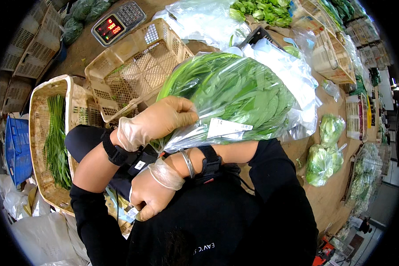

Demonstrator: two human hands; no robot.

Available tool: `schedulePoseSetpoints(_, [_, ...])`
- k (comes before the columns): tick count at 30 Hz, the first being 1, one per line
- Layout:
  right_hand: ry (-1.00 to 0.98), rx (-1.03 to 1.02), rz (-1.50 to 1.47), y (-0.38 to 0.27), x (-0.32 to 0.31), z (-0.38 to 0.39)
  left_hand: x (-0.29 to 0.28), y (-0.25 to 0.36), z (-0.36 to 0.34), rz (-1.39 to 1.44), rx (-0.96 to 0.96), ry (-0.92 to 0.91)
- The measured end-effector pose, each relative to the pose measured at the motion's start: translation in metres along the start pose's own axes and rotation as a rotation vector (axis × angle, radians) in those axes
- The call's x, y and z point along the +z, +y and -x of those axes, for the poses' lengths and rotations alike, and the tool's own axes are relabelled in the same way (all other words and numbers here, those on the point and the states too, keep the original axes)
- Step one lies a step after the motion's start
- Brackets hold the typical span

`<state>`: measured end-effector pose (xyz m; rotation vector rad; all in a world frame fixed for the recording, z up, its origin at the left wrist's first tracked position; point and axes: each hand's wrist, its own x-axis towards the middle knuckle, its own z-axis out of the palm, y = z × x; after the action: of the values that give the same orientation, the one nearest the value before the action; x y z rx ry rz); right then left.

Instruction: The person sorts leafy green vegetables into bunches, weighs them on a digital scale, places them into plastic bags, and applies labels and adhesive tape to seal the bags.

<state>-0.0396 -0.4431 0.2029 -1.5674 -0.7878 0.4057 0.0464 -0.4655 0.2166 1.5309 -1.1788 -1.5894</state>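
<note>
A clear plastic bag of long-stemmed leafy greens (248, 88) lies in front of me, with a white label (228, 128) on its near side. My left hand (162, 117), in a thin pale glove, is closed at the bag's left edge, pinching the plastic. My right forearm crosses below the bag toward the left. Low by my body, my gloved right hand (153, 190) is closed, and a small white label (132, 214) shows at its fingertips. Its grip is partly hidden.
An openwork plastic crate (99, 99) stands ahead left, near a digital scale (119, 23). Another crate (36, 133) holds long green stalks. Beyond it sits a blue crate (18, 150). Bagged green heads (321, 166) lie right; stacked crates (332, 53) stand far right.
</note>
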Motion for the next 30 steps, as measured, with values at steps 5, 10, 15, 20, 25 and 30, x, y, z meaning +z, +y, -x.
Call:
schedulePoseSetpoints(5, [0.084,0.111,0.255,-0.009,-0.005,0.017,-0.003,-0.006,0.005,0.94,0.173,0.185])
schedulePoseSetpoints(10, [0.302,0.261,0.784,-0.07,-0.022,0.077,-0.026,-0.039,0.004,0.989,0.382,0.208])
schedulePoseSetpoints(15, [1.074,0.227,1.227,-0.072,-0.005,0.13,-0.007,-0.03,0.01,1.034,0.408,0.216])
schedulePoseSetpoints(20, [1.093,0.265,1.58,-0.044,-0.014,0.141,0.001,-0.015,0.007,1.112,0.458,0.348])
schedulePoseSetpoints(25, [1.295,0.444,1.599,-0.023,-0.043,0.165,-0.005,-0.018,-0.003,1.117,0.524,0.302])
schedulePoseSetpoints(30, [1.322,0.354,1.402,-0.001,-0.075,0.161,0.01,-0.039,0.01,0.463,0.355,0.189])
